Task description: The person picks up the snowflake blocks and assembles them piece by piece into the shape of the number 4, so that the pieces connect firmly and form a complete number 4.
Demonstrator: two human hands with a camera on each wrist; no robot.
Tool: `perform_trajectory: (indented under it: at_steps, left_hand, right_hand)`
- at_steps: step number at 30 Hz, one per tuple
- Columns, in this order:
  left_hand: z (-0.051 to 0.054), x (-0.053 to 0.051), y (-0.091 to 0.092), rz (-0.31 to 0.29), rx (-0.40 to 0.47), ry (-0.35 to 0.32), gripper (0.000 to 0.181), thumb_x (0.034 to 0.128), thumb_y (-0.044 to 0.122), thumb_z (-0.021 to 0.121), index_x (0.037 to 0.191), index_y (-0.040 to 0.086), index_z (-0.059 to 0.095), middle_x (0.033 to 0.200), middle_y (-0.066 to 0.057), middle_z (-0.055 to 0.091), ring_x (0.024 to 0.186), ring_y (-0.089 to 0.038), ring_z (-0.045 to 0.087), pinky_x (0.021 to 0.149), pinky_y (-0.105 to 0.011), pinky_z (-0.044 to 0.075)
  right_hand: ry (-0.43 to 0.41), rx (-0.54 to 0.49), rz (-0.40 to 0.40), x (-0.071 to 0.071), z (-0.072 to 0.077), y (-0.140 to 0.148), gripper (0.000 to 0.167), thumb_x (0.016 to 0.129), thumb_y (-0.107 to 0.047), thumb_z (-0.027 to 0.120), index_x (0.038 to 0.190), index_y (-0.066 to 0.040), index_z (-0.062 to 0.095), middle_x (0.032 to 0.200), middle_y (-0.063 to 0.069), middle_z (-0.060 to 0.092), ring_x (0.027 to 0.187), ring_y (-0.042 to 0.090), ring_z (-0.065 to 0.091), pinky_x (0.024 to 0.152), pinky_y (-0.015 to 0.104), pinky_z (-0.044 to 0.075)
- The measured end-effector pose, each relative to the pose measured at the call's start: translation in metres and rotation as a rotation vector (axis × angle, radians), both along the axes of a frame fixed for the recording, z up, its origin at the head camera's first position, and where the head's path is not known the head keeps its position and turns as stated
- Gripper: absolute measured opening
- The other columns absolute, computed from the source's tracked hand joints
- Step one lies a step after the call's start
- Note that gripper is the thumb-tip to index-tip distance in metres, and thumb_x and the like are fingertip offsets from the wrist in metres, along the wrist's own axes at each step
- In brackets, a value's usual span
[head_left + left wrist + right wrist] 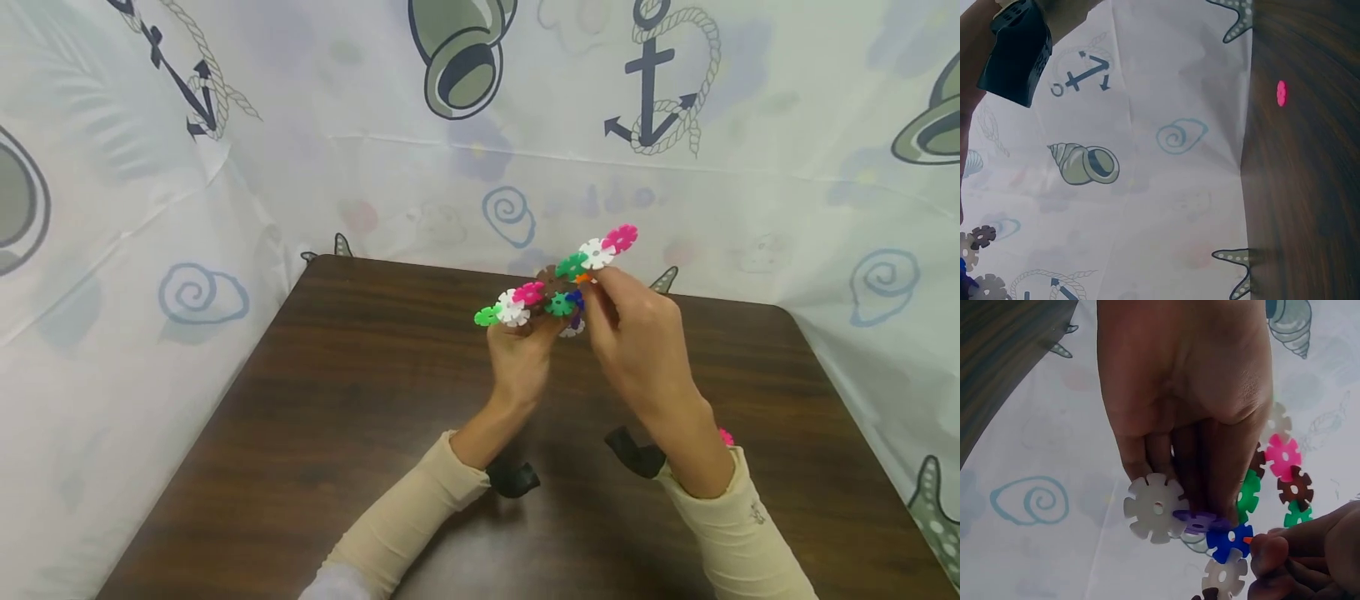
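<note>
Both hands are raised over the far part of the table, at a linked build of notched plastic flower discs (513, 308) in pink, white, green, brown and blue. My left hand (521, 367) grips the build from below; in the right wrist view its thumb and finger pinch beside an orange disc (1247, 540) that shows only an edge. My right hand (641, 333) pinches discs at the right side, its fingertips at a purple disc (1200, 522) between a white disc (1145, 515) and a blue disc (1217, 540). Its fingertips are partly hidden.
A loose pink disc (1282, 94) lies on the dark wooden table (360, 400), partly hidden behind the right forearm in the head view. A printed white cloth (360, 183) hangs behind and beside the table. Black wrist mounts (636, 452) jut from both wrists.
</note>
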State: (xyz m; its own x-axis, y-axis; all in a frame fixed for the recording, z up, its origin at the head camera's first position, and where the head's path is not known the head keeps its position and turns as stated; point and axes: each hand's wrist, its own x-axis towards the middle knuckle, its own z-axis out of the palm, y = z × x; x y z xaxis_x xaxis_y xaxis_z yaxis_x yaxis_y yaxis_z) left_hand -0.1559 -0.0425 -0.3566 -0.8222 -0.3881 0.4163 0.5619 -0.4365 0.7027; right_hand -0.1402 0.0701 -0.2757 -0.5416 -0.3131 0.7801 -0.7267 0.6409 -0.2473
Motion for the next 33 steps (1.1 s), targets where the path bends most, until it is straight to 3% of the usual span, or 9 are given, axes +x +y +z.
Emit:
perform_trajectory:
  at_steps: [4, 8, 11, 17, 21, 23, 25, 28, 33]
  left_hand:
    - [-0.001, 0.001, -0.001, -0.003, -0.054, -0.021, 0.033, 0.0839, -0.008, 0.073, 0.117, -0.012, 0.071, 0.102, -0.007, 0.080, 0.091, -0.010, 0.076, 0.088, -0.030, 0.062]
    - [-0.003, 0.001, -0.002, -0.013, -0.081, -0.041, 0.032, 0.0857, -0.007, 0.075, 0.118, -0.011, 0.071, 0.112, -0.027, 0.075, 0.095, -0.010, 0.076, 0.089, -0.030, 0.061]
    - [-0.003, 0.001, -0.002, -0.028, -0.072, -0.056, 0.033, 0.0844, -0.009, 0.076, 0.116, -0.013, 0.071, 0.112, -0.032, 0.073, 0.094, -0.009, 0.076, 0.088, -0.029, 0.061]
    - [0.000, 0.003, -0.005, -0.068, -0.047, -0.053, 0.037, 0.0834, -0.011, 0.075, 0.119, -0.014, 0.069, 0.111, -0.025, 0.076, 0.096, -0.013, 0.077, 0.090, -0.032, 0.061]
    - [0.001, 0.005, -0.008, -0.077, -0.042, -0.043, 0.038, 0.0838, -0.012, 0.074, 0.122, -0.013, 0.068, 0.108, -0.010, 0.079, 0.098, -0.014, 0.076, 0.091, -0.032, 0.061]
    - [0.001, 0.005, -0.011, -0.064, -0.032, -0.041, 0.037, 0.0838, -0.012, 0.074, 0.121, -0.013, 0.068, 0.107, -0.003, 0.080, 0.098, -0.014, 0.076, 0.091, -0.032, 0.061]
    - [0.001, 0.006, -0.014, -0.049, -0.025, -0.048, 0.033, 0.0841, -0.012, 0.074, 0.117, -0.014, 0.069, 0.102, 0.002, 0.080, 0.096, -0.014, 0.076, 0.090, -0.031, 0.061]
    - [0.002, 0.006, -0.015, -0.048, -0.034, -0.065, 0.029, 0.0852, -0.010, 0.075, 0.113, -0.015, 0.070, 0.097, 0.006, 0.080, 0.092, -0.013, 0.077, 0.089, -0.031, 0.062]
    - [0.004, 0.004, -0.009, -0.080, -0.059, -0.086, 0.028, 0.0863, -0.008, 0.074, 0.111, -0.019, 0.068, 0.092, 0.007, 0.080, 0.089, -0.011, 0.077, 0.087, -0.030, 0.062]
  right_hand:
    - [-0.060, 0.006, -0.006, 0.004, -0.001, 0.005, 0.010, 0.097, -0.004, 0.067, 0.102, 0.003, 0.070, 0.068, 0.011, 0.063, 0.057, 0.016, 0.047, 0.053, 0.029, 0.042]
    - [-0.124, -0.018, -0.026, 0.013, -0.006, 0.016, 0.029, 0.095, -0.010, 0.073, 0.122, 0.001, 0.070, 0.074, 0.010, 0.070, 0.057, 0.014, 0.051, 0.054, 0.020, 0.040]
    - [-0.156, -0.047, -0.057, 0.021, -0.014, 0.033, 0.035, 0.094, -0.011, 0.075, 0.128, -0.002, 0.069, 0.077, 0.008, 0.072, 0.058, 0.011, 0.054, 0.056, 0.012, 0.040]
    - [-0.239, -0.082, -0.199, 0.027, -0.044, 0.092, 0.024, 0.095, -0.012, 0.074, 0.118, -0.005, 0.073, 0.082, 0.009, 0.077, 0.057, -0.008, 0.050, 0.055, 0.008, 0.038]
    - [-0.398, -0.078, -0.341, 0.024, -0.072, 0.144, 0.027, 0.099, -0.024, 0.070, 0.120, -0.007, 0.073, 0.091, 0.014, 0.078, 0.063, -0.016, 0.051, 0.058, 0.010, 0.040]
    - [-0.501, -0.046, -0.393, 0.020, -0.084, 0.168, 0.038, 0.102, -0.031, 0.066, 0.128, -0.005, 0.068, 0.101, 0.019, 0.077, 0.076, -0.001, 0.066, 0.069, 0.020, 0.047]
    - [-0.612, -0.004, -0.414, 0.013, -0.098, 0.192, 0.051, 0.104, -0.038, 0.061, 0.140, -0.001, 0.059, 0.113, 0.025, 0.073, 0.093, 0.023, 0.073, 0.079, 0.037, 0.053]
    - [-0.787, 0.055, -0.415, 0.005, -0.118, 0.224, 0.070, 0.106, -0.046, 0.054, 0.152, 0.004, 0.040, 0.130, 0.033, 0.063, 0.119, 0.053, 0.060, 0.089, 0.063, 0.047]
    - [-1.016, 0.144, -0.411, 0.005, -0.151, 0.268, 0.083, 0.106, -0.052, 0.051, 0.155, 0.011, 0.026, 0.141, 0.041, 0.050, 0.127, 0.061, 0.048, 0.093, 0.071, 0.043]
